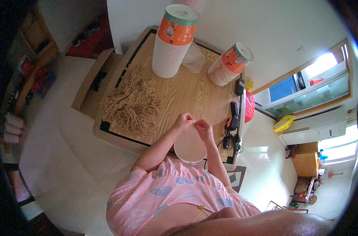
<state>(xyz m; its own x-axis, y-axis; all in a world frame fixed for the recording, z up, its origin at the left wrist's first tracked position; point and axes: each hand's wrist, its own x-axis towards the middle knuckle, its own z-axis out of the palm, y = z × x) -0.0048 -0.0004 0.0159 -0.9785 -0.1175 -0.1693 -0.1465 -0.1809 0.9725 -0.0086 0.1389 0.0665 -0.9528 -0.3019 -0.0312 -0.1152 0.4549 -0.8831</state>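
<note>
My left hand (183, 122) and my right hand (204, 129) meet at the fingertips over the near edge of the table, both closed in a pinch. A little tan twine (193, 126) shows between the fingers; its ends are too small to make out. Just below the hands, close against my body, a white paper tub (190, 148) shows its pale round face, partly covered by my right wrist. Left of my hands lies a loose heap of tan twine (132, 103) on the wood-grain table (192, 94).
Upside-down paper tubs (172, 47) with an orange and green top one form a tall stack at the back. A shorter stack (231, 65) stands right, with twine around its lower tubs. Black adapters and cables (232, 126) line the right edge. A cardboard box (93, 84) adjoins the left.
</note>
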